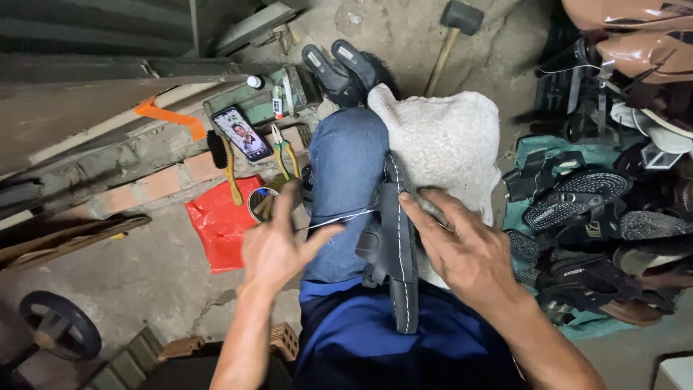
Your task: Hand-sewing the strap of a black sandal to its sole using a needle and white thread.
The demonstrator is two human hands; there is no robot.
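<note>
A black sandal (395, 245) with white stitching along its sole edge lies on its side between my knees, resting on my jeans and a cream towel (442, 137). My left hand (278, 249) is spread out left of the sandal and pulls a white thread (339, 218) taut from it. My right hand (462, 249) sits at the sandal's right side, fingers closed on a small tool (427, 208) pressed against the sole.
A phone (242, 133), brush (222, 162), pliers (283, 153), round tin (261, 204) and red plastic bag (220, 224) lie on the concrete at left. A hammer (451, 32) leans at the top. Several sandals and shoes (599, 209) are piled at right. A small wheel (54, 325) is lower left.
</note>
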